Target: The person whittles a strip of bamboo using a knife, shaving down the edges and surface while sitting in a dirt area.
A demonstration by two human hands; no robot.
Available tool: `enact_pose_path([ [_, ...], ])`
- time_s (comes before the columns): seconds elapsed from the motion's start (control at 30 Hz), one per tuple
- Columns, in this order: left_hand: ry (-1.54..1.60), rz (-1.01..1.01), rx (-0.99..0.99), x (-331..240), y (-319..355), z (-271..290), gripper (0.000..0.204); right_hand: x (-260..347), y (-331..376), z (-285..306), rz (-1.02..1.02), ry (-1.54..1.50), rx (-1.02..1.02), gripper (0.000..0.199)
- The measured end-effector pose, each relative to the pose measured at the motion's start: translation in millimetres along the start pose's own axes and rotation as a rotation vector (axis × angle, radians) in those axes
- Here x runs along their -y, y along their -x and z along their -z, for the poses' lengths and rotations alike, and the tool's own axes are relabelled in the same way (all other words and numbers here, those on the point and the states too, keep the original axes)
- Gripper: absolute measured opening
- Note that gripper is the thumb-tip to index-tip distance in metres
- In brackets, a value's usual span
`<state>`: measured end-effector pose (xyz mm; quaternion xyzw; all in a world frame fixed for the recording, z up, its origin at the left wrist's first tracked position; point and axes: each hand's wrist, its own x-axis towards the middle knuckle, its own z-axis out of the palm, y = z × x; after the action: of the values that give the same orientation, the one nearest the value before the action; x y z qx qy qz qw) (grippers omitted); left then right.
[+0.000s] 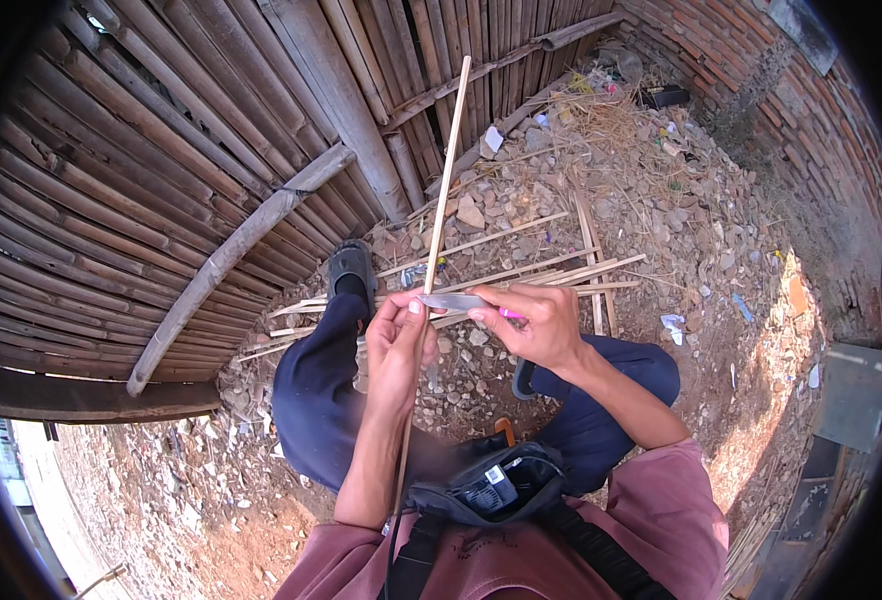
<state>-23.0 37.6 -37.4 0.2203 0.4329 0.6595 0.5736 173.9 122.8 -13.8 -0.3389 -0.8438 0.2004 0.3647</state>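
A long, thin bamboo strip point(446, 180) rises upright in front of me, its upper end near the bamboo wall. My left hand point(399, 335) is closed round its lower part, and the strip carries on down past the wrist toward my body. In my right hand point(541, 322) is a knife point(453, 300) with a pinkish handle, mostly covered by the fingers. Its blade points left and lies across the strip, close by the left thumb. Several pale bamboo strips point(536, 270) lie on the ground beyond my hands, some crossing one another.
A bamboo slat wall point(191, 150) with thick poles stands at left and ahead. A brick wall point(791, 120) curves along the right. Stones and litter cover the rubble ground point(701, 240). An open black pouch point(491, 485) is strapped at my waist, between my bent legs.
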Motion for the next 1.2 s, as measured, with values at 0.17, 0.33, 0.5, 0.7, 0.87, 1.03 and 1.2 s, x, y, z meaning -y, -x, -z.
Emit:
enact_pose_path([
  [0.17, -0.014, -0.043, 0.006, 4, 0, -2, 0.024, -7, -1, -4, 0.015, -0.089, -0.055, 0.024],
  [0.33, -0.019, -0.036, -0.019, -1, 0, 0, 0.024, -3, -1, -2, -0.003, -0.062, -0.019, 0.024],
  [0.5, -0.026, -0.032, -0.012, -5, 3, -6, 0.025, -1, 0, -1, 0.01, -0.059, -0.022, 0.024],
  [0.7, -0.006, -0.021, -0.003, -8, 5, -5, 0.021, 4, 0, -1, 0.027, -0.062, -0.032, 0.024],
  [0.87, -0.032, -0.024, -0.021, -11, 5, -8, 0.019, 2, 2, -5, 0.042, -0.015, -0.072, 0.025],
  [1.03, 0.027, -0.016, -0.002, -10, 3, -3, 0.014, 2, 3, -4, 0.072, 0.05, -0.105, 0.026],
  [1.2, -0.002, -0.021, -0.023, -5, 0, -2, 0.016, 3, 2, -1, 0.02, 0.065, -0.042, 0.026],
])
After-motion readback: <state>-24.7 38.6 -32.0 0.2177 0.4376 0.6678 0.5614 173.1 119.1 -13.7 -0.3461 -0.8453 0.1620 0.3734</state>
